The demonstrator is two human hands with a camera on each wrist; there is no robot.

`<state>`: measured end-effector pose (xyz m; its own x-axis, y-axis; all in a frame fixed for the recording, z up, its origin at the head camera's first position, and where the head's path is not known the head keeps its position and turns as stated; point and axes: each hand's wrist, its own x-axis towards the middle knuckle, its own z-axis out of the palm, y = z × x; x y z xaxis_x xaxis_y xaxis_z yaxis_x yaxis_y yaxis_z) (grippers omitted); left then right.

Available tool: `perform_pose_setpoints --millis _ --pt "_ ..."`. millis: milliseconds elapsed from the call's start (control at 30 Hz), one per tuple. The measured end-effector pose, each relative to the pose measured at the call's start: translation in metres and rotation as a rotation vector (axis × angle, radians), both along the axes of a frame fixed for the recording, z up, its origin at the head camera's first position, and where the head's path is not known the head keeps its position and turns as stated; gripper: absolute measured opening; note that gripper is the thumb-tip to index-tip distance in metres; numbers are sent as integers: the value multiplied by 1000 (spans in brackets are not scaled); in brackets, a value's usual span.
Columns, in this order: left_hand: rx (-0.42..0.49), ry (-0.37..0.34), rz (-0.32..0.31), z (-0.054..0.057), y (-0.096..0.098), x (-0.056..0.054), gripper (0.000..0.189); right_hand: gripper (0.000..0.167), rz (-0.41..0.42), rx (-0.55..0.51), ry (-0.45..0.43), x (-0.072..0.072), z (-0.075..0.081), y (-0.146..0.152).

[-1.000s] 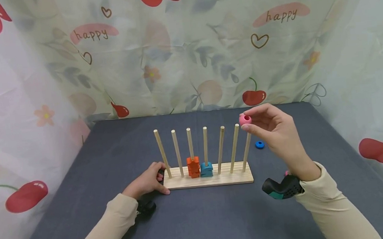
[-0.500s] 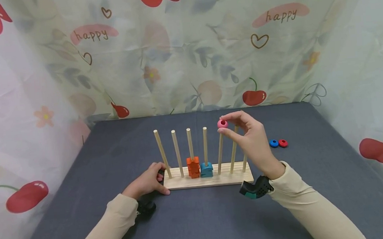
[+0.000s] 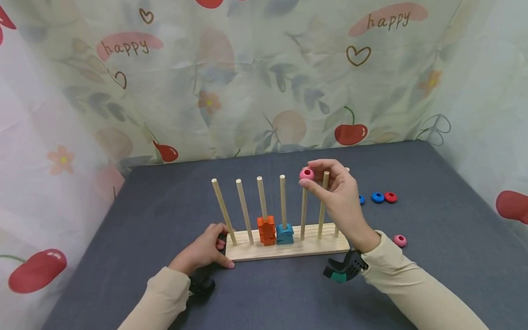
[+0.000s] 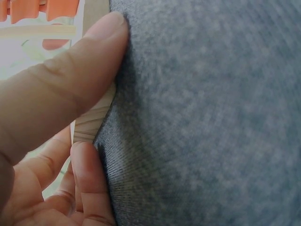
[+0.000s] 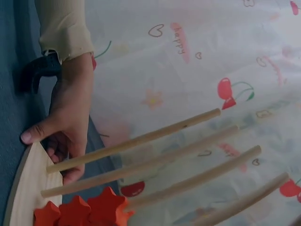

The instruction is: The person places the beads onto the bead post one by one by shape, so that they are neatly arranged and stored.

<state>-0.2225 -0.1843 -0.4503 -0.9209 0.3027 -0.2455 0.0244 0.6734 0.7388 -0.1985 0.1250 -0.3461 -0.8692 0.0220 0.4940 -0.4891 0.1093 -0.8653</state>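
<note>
My left hand (image 3: 204,248) grips the left end of a wooden peg board (image 3: 261,254), thumb at the front edge, as the left wrist view also shows. Several wooden pegs rise from the board. Orange star pieces (image 5: 107,206) are stacked on the third peg from the left, and blue pieces (image 3: 285,235) sit low on the fourth. Up at the top of the fifth peg (image 3: 303,213), my right hand (image 3: 342,195) pinches a pink bead (image 3: 306,175) between thumb and fingertips, its hole facing me. This hand partly covers the pegs at the right end.
On the dark table (image 3: 274,307), right of the board, lie a blue bead (image 3: 377,198) and a red bead (image 3: 390,197) side by side. Another blue bead (image 3: 362,199) peeks out behind my right hand. A second pink bead (image 3: 400,241) lies beside my right sleeve.
My right hand has carried the pink bead leftward from near the rightmost peg to the fifth peg's top, then slightly down. My left hand has stayed put.
</note>
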Motion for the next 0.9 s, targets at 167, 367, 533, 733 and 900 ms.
perform_pose_setpoints --millis 167,367,533,733,900 --pt "-2 7 -1 0 0 0 72 34 22 -63 -87 1 -5 -2" --pt "5 6 -1 -1 -1 0 72 34 50 -63 -158 2 -15 -1" --pt "16 10 -4 -1 -2 1 72 35 66 -44 -215 3 -29 0" --pt "13 5 -2 0 -1 1 73 34 54 17 -273 3 -52 2" --pt "19 8 -5 0 -1 1 73 33 28 64 -311 5 -68 2"
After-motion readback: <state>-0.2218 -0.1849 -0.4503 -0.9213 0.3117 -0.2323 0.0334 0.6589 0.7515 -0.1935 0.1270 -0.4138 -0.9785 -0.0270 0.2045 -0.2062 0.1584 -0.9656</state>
